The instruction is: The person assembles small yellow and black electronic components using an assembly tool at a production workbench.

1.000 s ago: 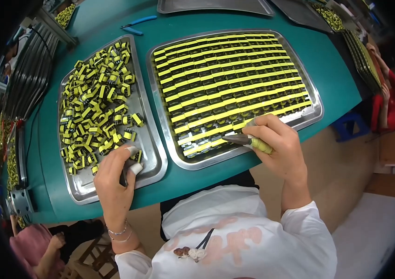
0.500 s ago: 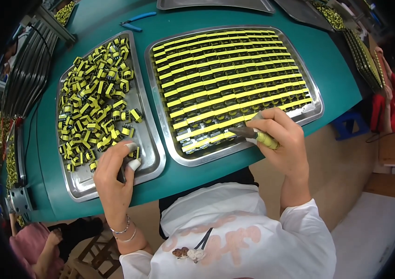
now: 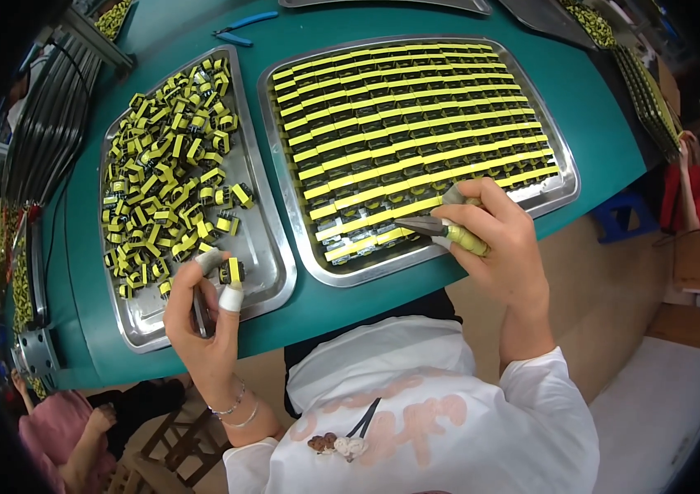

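Here, left hand (image 3: pixel 204 346) pinching 1 yellow-black component (image 3: pixel 234 271), right hand (image 3: pixel 504 245) gripping pliers (image 3: pixel 425 225).

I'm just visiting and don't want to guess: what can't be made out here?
All in the head view:
Yellow-and-black component in the left hand: the gripped faces, behind the fingers.
Dark slender object in that palm: its kind, since the hand hides much of it.
Long-nose pliers in the right hand: handle ends, covered by the hand.
Component heap: lowest pieces, buried under others.
Far metal tray: cut off by the picture's top edge.
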The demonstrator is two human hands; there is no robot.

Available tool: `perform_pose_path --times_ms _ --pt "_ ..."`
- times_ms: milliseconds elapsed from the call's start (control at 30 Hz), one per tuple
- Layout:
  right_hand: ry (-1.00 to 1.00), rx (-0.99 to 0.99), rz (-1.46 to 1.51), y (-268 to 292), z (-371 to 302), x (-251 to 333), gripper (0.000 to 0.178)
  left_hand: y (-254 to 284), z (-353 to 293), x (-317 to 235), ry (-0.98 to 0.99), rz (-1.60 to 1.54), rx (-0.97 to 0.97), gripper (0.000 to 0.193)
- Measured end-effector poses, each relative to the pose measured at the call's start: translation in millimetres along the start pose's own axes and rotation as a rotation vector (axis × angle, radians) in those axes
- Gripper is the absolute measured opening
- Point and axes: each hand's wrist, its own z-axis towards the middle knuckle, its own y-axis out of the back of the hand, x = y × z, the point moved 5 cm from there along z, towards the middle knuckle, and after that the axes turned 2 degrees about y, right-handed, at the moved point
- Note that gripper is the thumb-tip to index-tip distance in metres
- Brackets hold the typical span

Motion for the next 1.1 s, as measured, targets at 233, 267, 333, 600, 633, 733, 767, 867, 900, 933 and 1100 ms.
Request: perform_pose_path --times_ms 233,267,333,600,633,733,767,867,900,933,1100 --pt "0.107 0.080 -0.027 -1.6 -2.1 6.4 0.045 -4.7 -8.4 -5.3 0.144 -0.452 -0.013 0.032" --pt "0.110 0.080 -0.024 -2.8 -1.4 6.6 0.045 -6.2 -8.6 -4.5 0.132 -0.571 0.012 0.031" --pt "0.112 0.057 0.021 -4.3 0.7 7.1 0.041 -13.5 -9.9 -10.5 0.215 -0.652 -0.010 0.032" --pt "-0.034 -0.015 0.369 3.3 -4.1 14.9 0.022 -57.7 -11.4 -21.4 0.438 -1.013 0.266 0.054" --pt "-0.024 -0.019 0.380 1.8 -0.5 17.7 0.022 -62.1 -11.0 -24.0 0.458 -1.021 0.317 0.055" --pt "0.102 0.089 0.256 -12.1 8.6 32.3 0.028 -69.4 -15.3 -27.5 0.500 -1.082 0.266 0.052" --pt "0.106 0.084 0.260 -15.3 10.4 33.4 0.028 -70.6 -15.6 -27.6 0.507 -1.103 0.259 0.051" --pt "0.181 0.126 0.249 -23.0 13.1 37.1 0.030 -71.7 -15.0 -28.7 0.510 -1.170 0.296 0.045" --pt "0.184 0.119 0.250 -22.4 14.3 38.5 0.030 -71.4 -15.1 -29.8 0.504 -1.166 0.298 0.045" --pt "0.188 0.118 0.249 -21.9 15.7 40.7 0.030 -71.3 -15.8 -30.8 0.502 -1.150 0.299 0.045" --pt "0.219 0.122 0.253 -23.9 21.9 45.8 0.031 -70.1 -12.6 -33.3 0.536 -1.114 0.295 0.046"
